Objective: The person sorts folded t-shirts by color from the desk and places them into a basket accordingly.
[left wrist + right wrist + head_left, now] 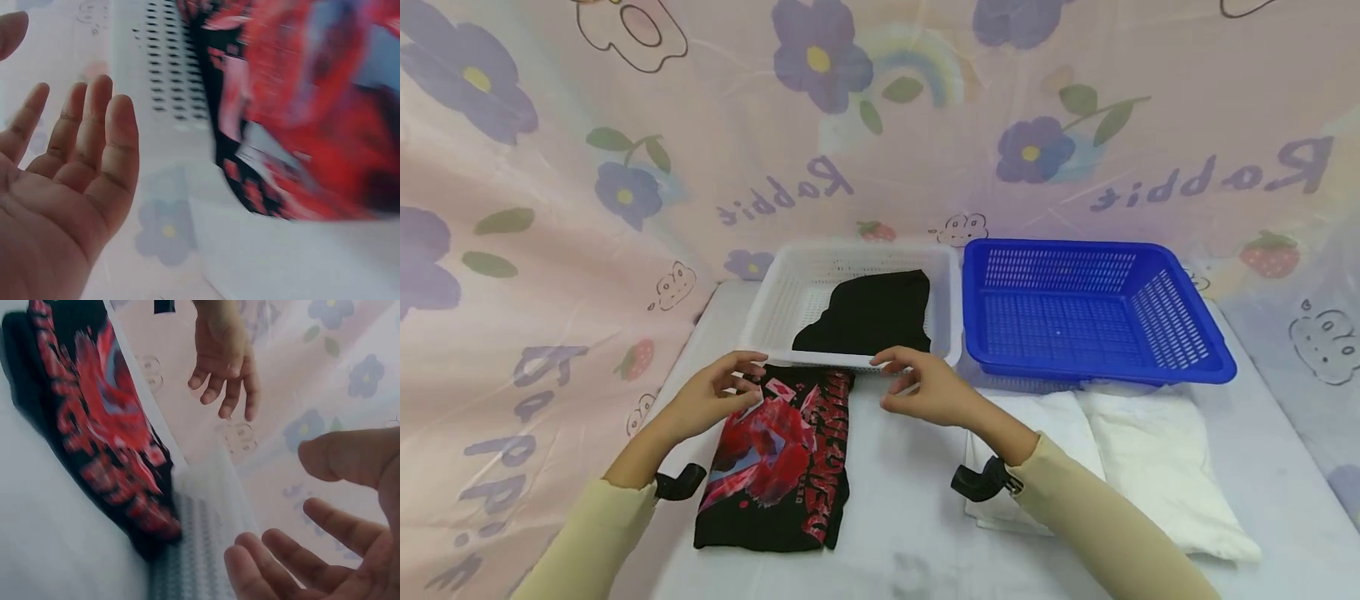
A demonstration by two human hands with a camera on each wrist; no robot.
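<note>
On white surface (910, 517), folded black shirt (778, 462) w/ red print lies just before white basket (850, 360). Left hand (715, 400) & right hand (925, 387) hover over its top edge, grips released, holding nothing.

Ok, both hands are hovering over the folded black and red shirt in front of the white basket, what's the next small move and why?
Probably lower both hands onto the folded shirt and grip its far edge. The left hand and right hand are open just above that end and hold nothing. The white basket right behind it already holds a black garment, while the blue basket holds none.
</note>
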